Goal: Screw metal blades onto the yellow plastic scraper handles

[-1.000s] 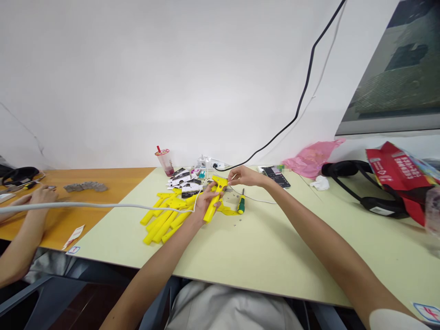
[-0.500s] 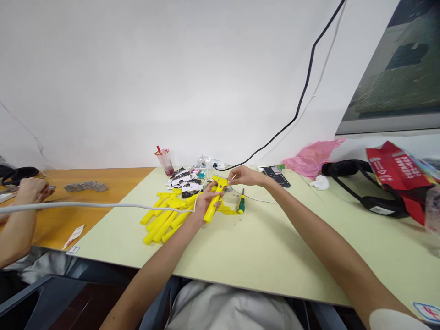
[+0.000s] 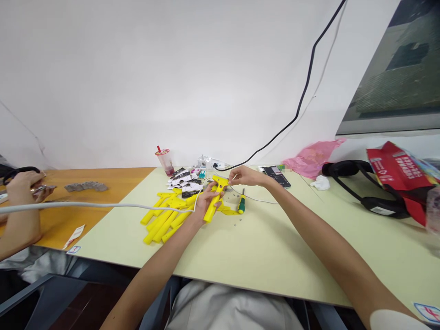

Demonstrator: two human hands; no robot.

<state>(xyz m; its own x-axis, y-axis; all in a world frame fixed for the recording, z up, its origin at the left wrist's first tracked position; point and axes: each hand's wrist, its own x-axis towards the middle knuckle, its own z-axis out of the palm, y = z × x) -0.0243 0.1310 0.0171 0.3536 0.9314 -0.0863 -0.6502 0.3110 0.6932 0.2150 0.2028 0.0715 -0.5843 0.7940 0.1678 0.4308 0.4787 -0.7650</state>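
My left hand (image 3: 205, 199) is wrapped around a yellow plastic scraper handle (image 3: 212, 209), its T-shaped head tilted up and away from me. At the right edge of that head, my right hand (image 3: 244, 175) pinches with thumb and forefinger; whatever is between the fingertips is too small to make out. Several more yellow scraper handles (image 3: 161, 224) lie piled left of my left hand. A screwdriver (image 3: 241, 205) with a green and yellow grip rests on the table below my right hand. Small metal screws (image 3: 240, 220) are scattered near it.
Black-and-white packets (image 3: 185, 179), a drink cup (image 3: 165, 161) and a power strip (image 3: 220, 164) stand behind. A phone (image 3: 277, 176), black headset (image 3: 364, 199) and red bag (image 3: 392, 169) lie rightward. A white cable (image 3: 103, 206) crosses from the left, where a co-worker's hand (image 3: 27, 183) works.
My hands and the yellow scraper handle stay almost still, with only a slight shift of the right fingers. The co-worker's hands at the left have moved a little.
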